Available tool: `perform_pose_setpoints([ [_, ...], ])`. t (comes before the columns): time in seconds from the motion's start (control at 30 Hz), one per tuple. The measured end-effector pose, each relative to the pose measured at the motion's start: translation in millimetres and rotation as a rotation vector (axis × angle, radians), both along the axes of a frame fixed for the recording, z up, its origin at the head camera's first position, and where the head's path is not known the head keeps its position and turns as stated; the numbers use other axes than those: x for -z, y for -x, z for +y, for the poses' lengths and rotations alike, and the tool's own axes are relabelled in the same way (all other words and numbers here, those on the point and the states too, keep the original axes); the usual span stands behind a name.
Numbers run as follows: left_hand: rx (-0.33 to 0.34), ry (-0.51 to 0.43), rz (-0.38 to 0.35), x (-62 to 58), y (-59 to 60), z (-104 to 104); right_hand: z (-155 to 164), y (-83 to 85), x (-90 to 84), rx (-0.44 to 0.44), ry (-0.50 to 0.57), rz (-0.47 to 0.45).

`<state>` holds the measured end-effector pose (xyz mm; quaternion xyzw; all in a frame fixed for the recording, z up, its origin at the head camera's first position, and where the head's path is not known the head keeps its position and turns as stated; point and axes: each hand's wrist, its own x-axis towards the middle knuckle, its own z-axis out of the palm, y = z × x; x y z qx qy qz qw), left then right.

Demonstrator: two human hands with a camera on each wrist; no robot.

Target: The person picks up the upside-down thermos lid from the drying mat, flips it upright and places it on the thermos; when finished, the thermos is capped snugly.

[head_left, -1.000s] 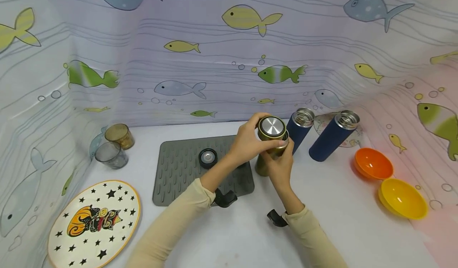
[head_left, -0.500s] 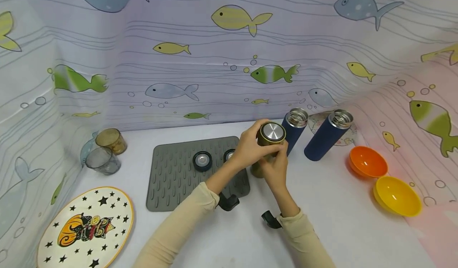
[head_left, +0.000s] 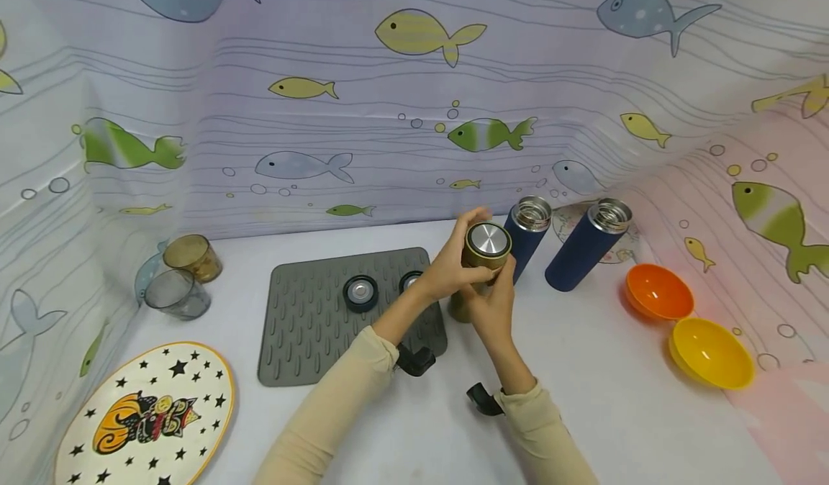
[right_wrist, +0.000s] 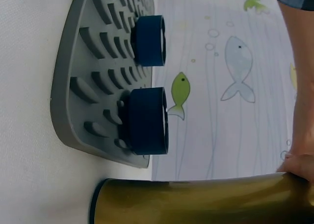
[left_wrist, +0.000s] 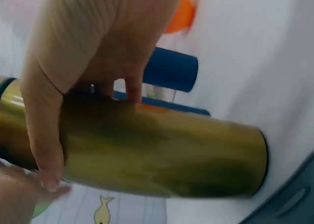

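A gold thermos flask (head_left: 459,307) stands upright on the white table beside the mat. On its mouth sits a gold lid with a brushed steel top (head_left: 488,240). My left hand (head_left: 450,268) grips this lid, its thumb across the front. Just below, my right hand (head_left: 495,306) holds the flask's upper body, thumb curled round it in the left wrist view, where the gold body (left_wrist: 167,150) fills the middle. My palms and some fingers are hidden behind the flask. Close behind it stands a lidless navy flask (head_left: 527,237); another lidless navy flask (head_left: 586,247) stands further right.
Two dark lids (head_left: 360,293) lie on the grey ribbed mat (head_left: 298,327) to the left. An orange bowl (head_left: 659,292) and a yellow bowl (head_left: 711,354) are at the right. Tinted glasses (head_left: 178,294) and a patterned oval plate (head_left: 207,427) are at the left.
The lid was slightly off the flask's mouth, with a bit of steel rim showing; now it sits lined up on top. Both hands keep their hold. The head view has shifted slightly.
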<state>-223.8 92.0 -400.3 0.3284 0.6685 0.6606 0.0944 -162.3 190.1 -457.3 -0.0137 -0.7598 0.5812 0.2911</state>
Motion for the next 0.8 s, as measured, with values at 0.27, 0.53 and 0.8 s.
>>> perform_pose_setpoints([
  [0.27, -0.044, 0.001, 0.069, 2.5, 1.6, -4, -4, -0.3, -3.9, 0.025, 0.007, -0.033],
  [0.53, -0.085, 0.049, 0.076, 2.7, 0.6, -3, -16, -15.7, -36.9, 0.015, 0.008, -0.039],
  [0.8, -0.099, 0.085, 0.114, -2.4, -0.2, -7, -13, -9.8, -22.3, 0.022, 0.016, -0.033],
])
